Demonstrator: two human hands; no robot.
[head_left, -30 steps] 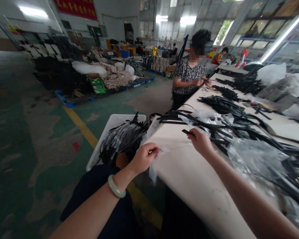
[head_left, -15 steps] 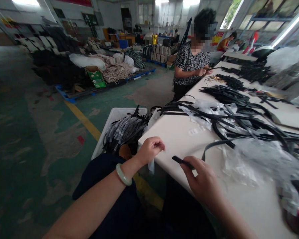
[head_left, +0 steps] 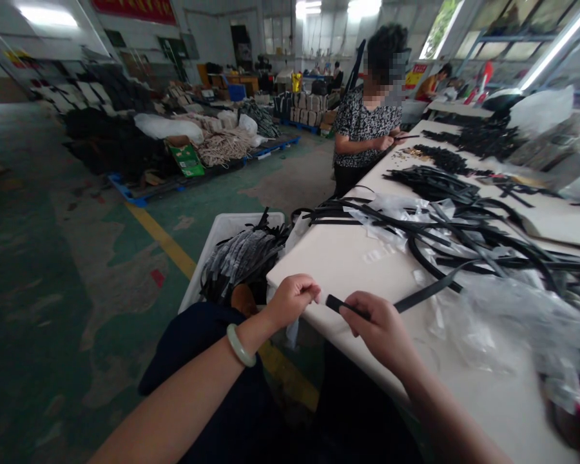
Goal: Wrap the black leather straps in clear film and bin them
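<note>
We are at the strap step. Our left hand [head_left: 292,299] is curled shut, apparently closed on a scrap of clear plastic [head_left: 292,333] that hangs below it. Our right hand [head_left: 379,333] pinches a black strap [head_left: 418,298] between thumb and fingers, its cut end pointing toward the left hand and just apart from it. The strap's long tail runs up and to the right above the table [head_left: 338,258]. We judge that the next move calls for bringing that strap end and the plastic together.

From left to right, a green floor [head_left: 38,335] carries a yellow line [head_left: 167,243] and a blue pallet [head_left: 140,196] piled with goods. Beside us stands a white crate [head_left: 222,225] of bundled strips [head_left: 241,261]. Then comes the pale table, holding a heap of black straps [head_left: 464,241] and loose film [head_left: 522,316], with a co-worker [head_left: 365,125] standing along its far side.
</note>
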